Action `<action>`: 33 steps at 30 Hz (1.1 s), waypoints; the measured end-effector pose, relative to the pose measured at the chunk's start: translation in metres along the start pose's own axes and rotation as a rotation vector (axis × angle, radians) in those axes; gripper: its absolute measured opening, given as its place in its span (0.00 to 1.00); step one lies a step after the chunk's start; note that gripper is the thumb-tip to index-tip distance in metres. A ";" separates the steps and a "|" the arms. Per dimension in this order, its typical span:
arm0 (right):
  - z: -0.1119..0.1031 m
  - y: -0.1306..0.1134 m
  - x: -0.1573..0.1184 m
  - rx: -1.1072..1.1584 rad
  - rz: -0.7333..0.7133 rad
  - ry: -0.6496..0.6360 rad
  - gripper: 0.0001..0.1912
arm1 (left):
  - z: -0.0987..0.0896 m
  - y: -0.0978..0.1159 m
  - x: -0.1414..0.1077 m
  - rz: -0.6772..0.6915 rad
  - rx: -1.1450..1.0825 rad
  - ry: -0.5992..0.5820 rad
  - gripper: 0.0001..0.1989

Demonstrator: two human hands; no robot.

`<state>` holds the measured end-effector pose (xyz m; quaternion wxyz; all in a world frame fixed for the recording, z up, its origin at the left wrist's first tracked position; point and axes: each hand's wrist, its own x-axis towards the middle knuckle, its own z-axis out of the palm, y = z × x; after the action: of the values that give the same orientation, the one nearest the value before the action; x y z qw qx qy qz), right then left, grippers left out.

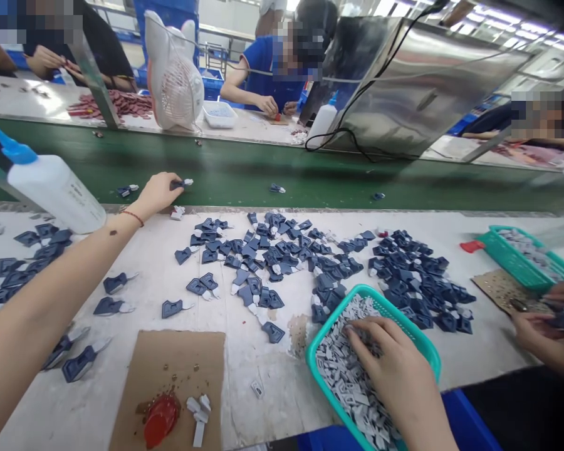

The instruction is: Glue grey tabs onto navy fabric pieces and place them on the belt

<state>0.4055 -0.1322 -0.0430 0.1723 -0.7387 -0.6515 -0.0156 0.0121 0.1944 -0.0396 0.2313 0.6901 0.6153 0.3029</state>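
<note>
My left hand reaches out over the green conveyor belt, its fingers pinched on a dark blue plastic piece with a white tip. My right hand is inside a teal basket of small grey plastic pieces. Its thumb and forefinger come together at the tips; what is between them, if anything, is too small to make out. Between the hands, many dark blue pieces with white ends lie in loose heaps. A red glue-smeared cap and several grey pieces rest on a cardboard sheet.
A white bottle with a blue nozzle stands at left beside my forearm. Further blue pieces lie along the belt. At right, a co-worker's hands are near another teal basket. Across the belt are a white fan and other people.
</note>
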 end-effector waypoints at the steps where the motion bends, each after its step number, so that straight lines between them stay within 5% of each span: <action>1: -0.002 -0.002 -0.001 0.035 0.033 0.002 0.17 | -0.001 0.005 -0.009 -0.024 -0.074 0.023 0.13; 5: -0.012 -0.027 -0.012 0.281 0.255 0.037 0.14 | -0.008 0.028 -0.062 -0.091 -0.392 0.034 0.15; 8: -0.014 -0.070 -0.025 0.529 0.258 0.011 0.13 | -0.018 0.042 -0.115 -0.111 -0.576 -0.034 0.15; 11: -0.003 -0.118 -0.038 0.744 0.117 -0.214 0.08 | -0.031 0.051 -0.169 -0.212 -0.771 -0.176 0.14; 14: 0.022 -0.147 -0.044 0.853 0.155 -0.417 0.10 | -0.044 0.055 -0.219 -0.308 -0.884 -0.297 0.13; 18: 0.051 -0.152 -0.042 0.724 0.169 -0.441 0.12 | -0.055 0.053 -0.272 -0.410 -0.958 -0.371 0.12; 23: 0.051 -0.143 -0.038 0.573 0.132 -0.392 0.12 | -0.055 0.040 -0.318 -0.533 -1.022 -0.384 0.15; 27: 0.040 -0.145 -0.039 0.519 0.053 -0.393 0.14 | -0.049 0.032 -0.341 -0.592 -1.076 -0.334 0.16; 33: 0.041 -0.145 -0.042 0.366 -0.246 -0.330 0.15 | -0.043 0.025 -0.361 -0.723 -1.235 -0.255 0.13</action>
<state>0.2503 -0.1482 -0.0580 0.1911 -0.6033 -0.7474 0.2020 -0.0219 -0.1680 -0.0399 0.7343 0.2171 0.4900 0.4166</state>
